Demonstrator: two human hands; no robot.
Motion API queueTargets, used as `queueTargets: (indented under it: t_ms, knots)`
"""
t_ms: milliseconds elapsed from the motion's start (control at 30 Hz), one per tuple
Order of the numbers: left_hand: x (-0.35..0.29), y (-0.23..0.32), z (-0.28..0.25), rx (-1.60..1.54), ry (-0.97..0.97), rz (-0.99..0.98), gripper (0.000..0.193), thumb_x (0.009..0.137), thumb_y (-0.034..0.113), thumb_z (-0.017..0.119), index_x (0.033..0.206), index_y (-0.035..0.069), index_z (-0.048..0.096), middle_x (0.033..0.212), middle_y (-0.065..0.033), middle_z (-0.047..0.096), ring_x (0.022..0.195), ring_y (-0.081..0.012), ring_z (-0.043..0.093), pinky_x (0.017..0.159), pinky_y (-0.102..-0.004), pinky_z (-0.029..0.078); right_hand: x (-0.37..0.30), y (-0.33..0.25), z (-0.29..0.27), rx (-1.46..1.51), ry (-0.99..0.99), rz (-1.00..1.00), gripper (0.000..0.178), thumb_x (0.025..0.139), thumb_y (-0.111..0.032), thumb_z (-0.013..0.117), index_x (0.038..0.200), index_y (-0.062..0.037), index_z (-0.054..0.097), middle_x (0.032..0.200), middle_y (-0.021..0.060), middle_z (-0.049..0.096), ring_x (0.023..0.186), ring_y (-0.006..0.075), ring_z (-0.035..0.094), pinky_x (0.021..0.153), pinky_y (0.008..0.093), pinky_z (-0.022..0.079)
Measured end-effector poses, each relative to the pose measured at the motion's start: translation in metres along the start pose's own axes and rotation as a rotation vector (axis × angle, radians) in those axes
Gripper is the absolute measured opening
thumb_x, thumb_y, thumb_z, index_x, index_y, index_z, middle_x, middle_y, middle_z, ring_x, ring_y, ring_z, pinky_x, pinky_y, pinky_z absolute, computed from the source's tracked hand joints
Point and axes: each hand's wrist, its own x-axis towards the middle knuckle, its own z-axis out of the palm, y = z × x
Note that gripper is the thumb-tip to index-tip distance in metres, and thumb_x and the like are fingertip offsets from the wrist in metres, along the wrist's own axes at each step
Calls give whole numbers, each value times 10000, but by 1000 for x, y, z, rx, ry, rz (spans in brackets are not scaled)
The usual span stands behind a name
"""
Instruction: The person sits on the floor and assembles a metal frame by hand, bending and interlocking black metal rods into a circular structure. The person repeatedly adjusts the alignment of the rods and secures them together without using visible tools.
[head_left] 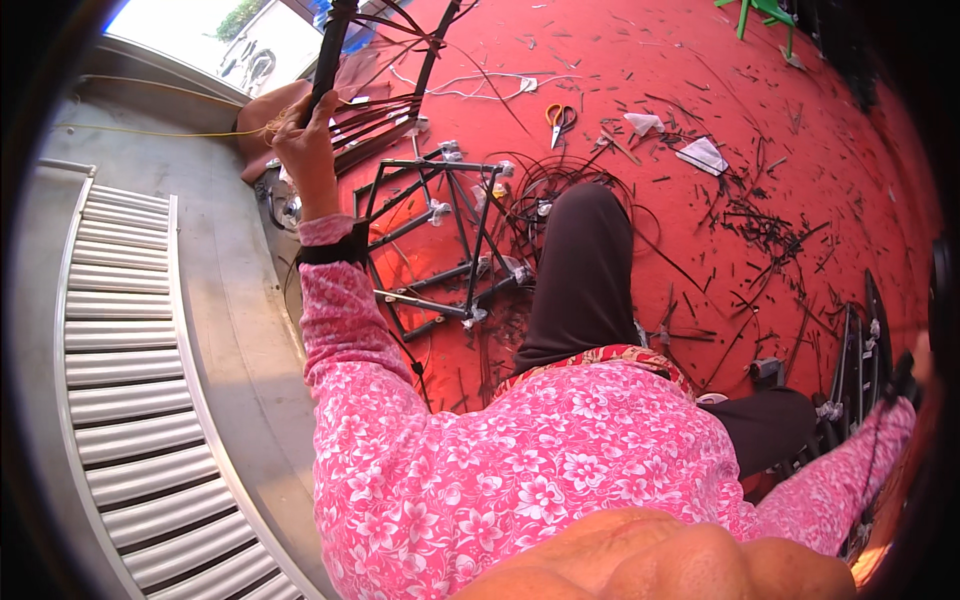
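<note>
Clasped in your left hand (308, 145), a black frame (331, 60) tilts beyond the floor frames (420, 303); a loosened hold could topple it onto them. Your blurred right hand's (920, 362) grip cannot be told.

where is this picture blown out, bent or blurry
Head view: the bright opening at upper left is washed out; head view: the slatted metal rack bows with the fisheye, and the rim goes black; head view: the right hand looks blurred near the dark right edge, while the scissors look fairly crisp.
</note>
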Motion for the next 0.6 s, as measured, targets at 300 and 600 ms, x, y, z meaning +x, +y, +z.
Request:
queueTargets:
  t_ms: [300, 600]
  knots:
    - [-28, 98, -27, -109, -67, -75, 246, 868, 150, 769, 1053, -11, 758, 800, 49, 647, 697, -10, 501, 594, -192, 376, -196, 71, 406, -500, -545, -1193, 256, 967, 0, 463, 1065, -64, 691, 1104, 113, 704, 1060, 280, 667, 959, 369, 519]
    - [-80, 164, -24, -196, -191, -92, 218, 887, 103, 664, 1043, -42, 714, 812, 23, 590, 698, -44, 467, 599, -223, 354, -271, 75, 607, 357, -580, -262, 403, 978, -209, 547, 1278, 57, 591, 1159, 174, 653, 1057, 211, 618, 925, 328, 487]
